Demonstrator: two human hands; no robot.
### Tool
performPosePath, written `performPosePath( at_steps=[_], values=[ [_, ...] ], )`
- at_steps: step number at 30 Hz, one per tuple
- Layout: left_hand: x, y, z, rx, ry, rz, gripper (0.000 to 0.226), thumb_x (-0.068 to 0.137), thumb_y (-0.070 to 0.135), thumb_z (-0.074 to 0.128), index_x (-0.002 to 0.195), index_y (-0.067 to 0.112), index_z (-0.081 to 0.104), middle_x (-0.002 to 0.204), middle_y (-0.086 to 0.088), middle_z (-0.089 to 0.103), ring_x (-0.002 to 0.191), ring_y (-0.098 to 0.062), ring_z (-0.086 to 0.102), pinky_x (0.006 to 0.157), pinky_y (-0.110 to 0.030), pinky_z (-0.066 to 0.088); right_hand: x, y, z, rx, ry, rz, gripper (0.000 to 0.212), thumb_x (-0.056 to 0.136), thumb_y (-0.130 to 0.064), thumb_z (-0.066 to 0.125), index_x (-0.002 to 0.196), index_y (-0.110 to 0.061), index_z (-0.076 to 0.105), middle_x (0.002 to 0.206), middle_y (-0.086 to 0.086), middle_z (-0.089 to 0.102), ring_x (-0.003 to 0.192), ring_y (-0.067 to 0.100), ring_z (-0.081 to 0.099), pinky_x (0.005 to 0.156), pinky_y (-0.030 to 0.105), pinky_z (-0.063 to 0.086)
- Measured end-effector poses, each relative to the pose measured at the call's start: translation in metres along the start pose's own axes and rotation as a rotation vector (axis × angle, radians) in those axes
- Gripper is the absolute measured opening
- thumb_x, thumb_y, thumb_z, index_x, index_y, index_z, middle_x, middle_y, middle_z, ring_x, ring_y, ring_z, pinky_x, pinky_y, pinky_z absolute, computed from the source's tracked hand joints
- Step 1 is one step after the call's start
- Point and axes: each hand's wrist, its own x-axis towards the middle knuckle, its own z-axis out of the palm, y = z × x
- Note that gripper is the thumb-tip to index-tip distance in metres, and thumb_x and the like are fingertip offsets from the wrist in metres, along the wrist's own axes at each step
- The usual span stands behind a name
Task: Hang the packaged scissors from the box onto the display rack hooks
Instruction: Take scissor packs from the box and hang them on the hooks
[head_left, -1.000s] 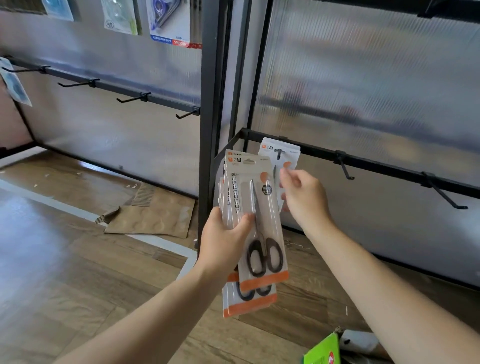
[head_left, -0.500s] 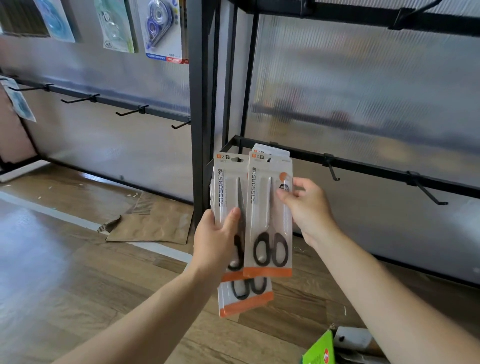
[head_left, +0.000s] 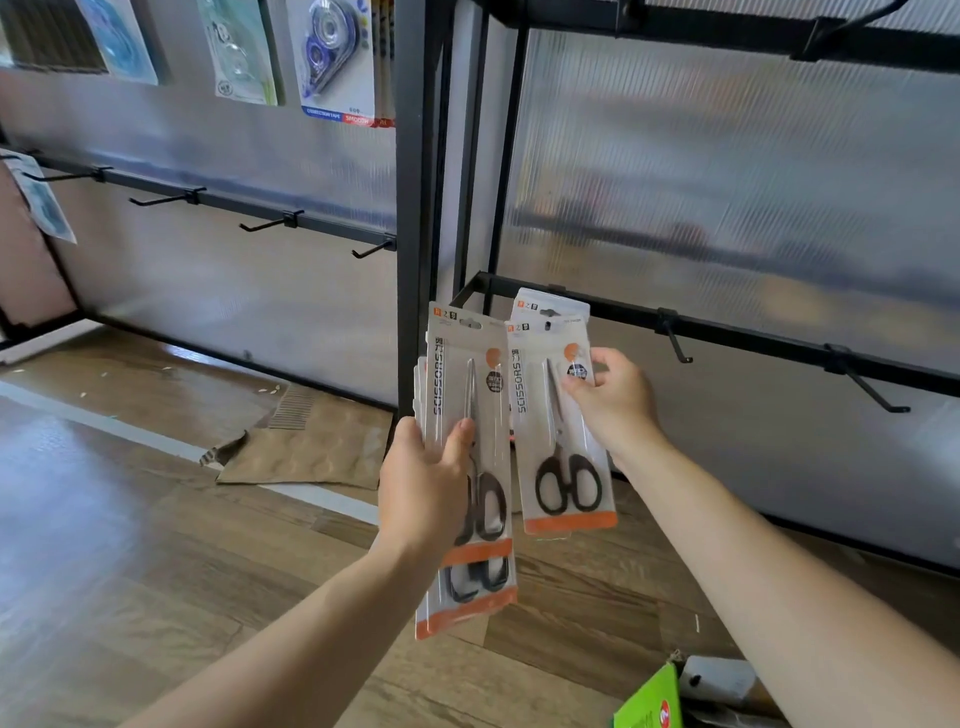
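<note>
A person's left hand (head_left: 421, 483) is gripping a stack of packaged scissors (head_left: 467, 384) upright in front of a black display rack. The thumb is lying across the front pack's clear blister and the other fingers are curling behind the bundle, whose lower packs are fanning out below the wrist. Just to the right, the right hand (head_left: 615, 405) is pinching a single pack (head_left: 558, 447) by its upper right edge between thumb and fingertips, holding it upright with the black handles pointing down and the orange strip at the bottom. The top of that pack is sitting against the rack's lower rail (head_left: 753, 338) and overlapping a rear pack (head_left: 550, 302); whether its hole is on a hook cannot be told. Two hooks (head_left: 675, 345) are jutting from the same rail farther right, well apart from both hands. On the neighbouring panel to the left, correction tape packs (head_left: 332, 57) are hanging above a row of pegs (head_left: 265, 224). A sheet of cardboard (head_left: 311, 447) is lying on the wooden floor (head_left: 104, 545) at the rack's foot, and a green flap (head_left: 649, 701) is showing at the lower edge.
</note>
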Motion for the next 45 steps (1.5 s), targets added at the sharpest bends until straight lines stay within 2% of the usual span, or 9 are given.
performPosePath(
  at_steps=[9,15,20,24,28,31,36,41,45],
  values=[
    [0.000,-0.003,0.011,-0.061,-0.096,0.017,0.028,0.095,0.042,0.058,0.091,0.015,0.052,0.086,-0.009,0.065,0.068,-0.018,0.058,0.060,-0.035,0.053,0.031,0.010,0.024,-0.026,0.157,0.033,0.030,0.090,-0.016,0.066,0.117,-0.011,0.053,0.107,0.005,0.064,0.088,0.020,0.059,0.063,0.025,0.040],
    [0.008,-0.007,0.015,-0.065,-0.101,0.017,0.023,0.096,0.039,0.058,0.088,0.018,0.051,0.080,0.000,0.060,0.060,-0.006,0.050,0.044,-0.008,0.039,0.046,0.017,0.030,-0.115,0.145,0.131,0.030,0.090,-0.029,0.067,0.106,-0.010,0.050,0.105,0.008,0.061,0.078,0.018,0.055,0.052,0.026,0.035],
    [0.007,-0.010,0.021,-0.091,-0.119,0.010,0.020,0.095,0.037,0.059,0.099,0.018,0.056,0.085,0.003,0.064,0.067,-0.002,0.057,0.046,-0.006,0.040,0.039,0.025,0.023,-0.134,0.097,0.105,0.038,0.090,-0.035,0.067,0.112,-0.010,0.049,0.112,0.006,0.054,0.089,0.019,0.051,0.062,0.028,0.036],
    [0.004,-0.011,0.025,-0.107,-0.143,-0.013,0.025,0.095,0.040,0.059,0.106,0.018,0.058,0.092,0.005,0.066,0.075,-0.003,0.061,0.053,-0.011,0.041,0.018,0.019,0.008,-0.094,0.106,0.047,0.033,0.093,-0.037,0.062,0.112,-0.011,0.055,0.111,0.004,0.058,0.094,0.018,0.055,0.077,0.030,0.043],
    [0.000,-0.010,0.028,-0.098,-0.147,0.002,0.029,0.093,0.041,0.061,0.105,0.015,0.059,0.093,-0.002,0.069,0.078,-0.011,0.064,0.059,-0.022,0.046,-0.015,-0.007,-0.002,0.155,-0.161,0.052,0.039,0.093,-0.053,0.055,0.105,-0.017,0.060,0.097,0.003,0.068,0.075,0.013,0.065,0.064,0.037,0.057],
    [-0.002,-0.008,0.030,-0.085,-0.130,0.013,0.035,0.093,0.043,0.061,0.105,0.010,0.059,0.096,-0.012,0.069,0.086,-0.027,0.066,0.066,-0.030,0.053,-0.028,-0.017,-0.003,0.160,-0.278,0.052,0.047,0.081,-0.053,0.071,0.113,-0.023,0.054,0.109,0.001,0.065,0.091,0.015,0.067,0.068,0.038,0.061],
    [-0.009,0.001,0.028,-0.138,-0.176,0.008,0.025,0.095,0.038,0.059,0.110,0.017,0.059,0.097,0.005,0.068,0.079,0.000,0.063,0.052,-0.006,0.045,-0.028,-0.015,-0.004,0.184,-0.266,0.103,0.041,0.076,-0.039,0.082,0.105,-0.018,0.062,0.103,0.003,0.071,0.095,0.021,0.069,0.082,0.052,0.058],
    [-0.007,0.003,0.024,-0.156,-0.124,-0.020,0.037,0.098,0.045,0.048,0.097,0.011,0.062,0.088,-0.004,0.065,0.077,-0.017,0.060,0.068,-0.029,0.050,-0.021,-0.006,-0.002,0.355,-0.219,0.147,0.028,0.083,-0.024,0.077,0.104,-0.014,0.062,0.107,0.008,0.072,0.102,0.025,0.068,0.097,0.053,0.052],
    [-0.007,0.006,0.019,-0.048,-0.025,0.005,0.037,0.100,0.039,0.048,0.074,0.013,0.047,0.067,0.003,0.048,0.059,-0.011,0.043,0.055,-0.029,0.033,-0.014,-0.002,0.000,0.331,-0.112,0.095,0.012,0.089,-0.019,0.071,0.095,-0.020,0.061,0.104,0.005,0.072,0.101,0.021,0.067,0.098,0.047,0.051]
  ],
)
